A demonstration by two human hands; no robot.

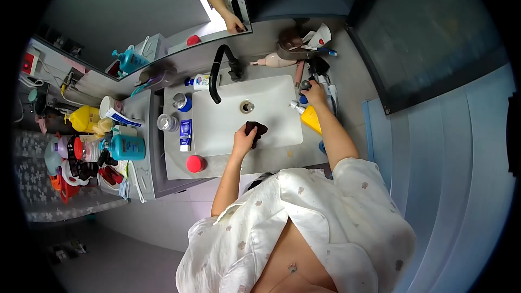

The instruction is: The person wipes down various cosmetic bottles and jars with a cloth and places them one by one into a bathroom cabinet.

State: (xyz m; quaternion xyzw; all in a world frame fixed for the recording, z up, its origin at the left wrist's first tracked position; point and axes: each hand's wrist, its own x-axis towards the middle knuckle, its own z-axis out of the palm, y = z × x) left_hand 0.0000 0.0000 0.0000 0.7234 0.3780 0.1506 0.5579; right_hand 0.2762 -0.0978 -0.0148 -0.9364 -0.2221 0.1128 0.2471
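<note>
My left hand (243,140) is closed around a crumpled dark brown cloth (257,131), held over the near part of the white sink (217,138). At the sink's right rim, my right hand (315,95) has its fingers around a small container with a dark grey top (305,84); a blue part shows below the fingers. Close under that wrist, a yellow bottle with a white nozzle (311,119) lies on the rim. A black faucet (220,70) arches over the basin, and the drain (247,107) sits beyond the cloth.
Left of the sink stand a blue jar (183,102), a clear jar (167,122), a blue-purple tube (185,134) and a red-lidded jar (196,164). A pink bottle (271,60) lies behind. The left shelf holds several bottles, including a teal pump bottle (128,147). A mirror (146,11) spans the back.
</note>
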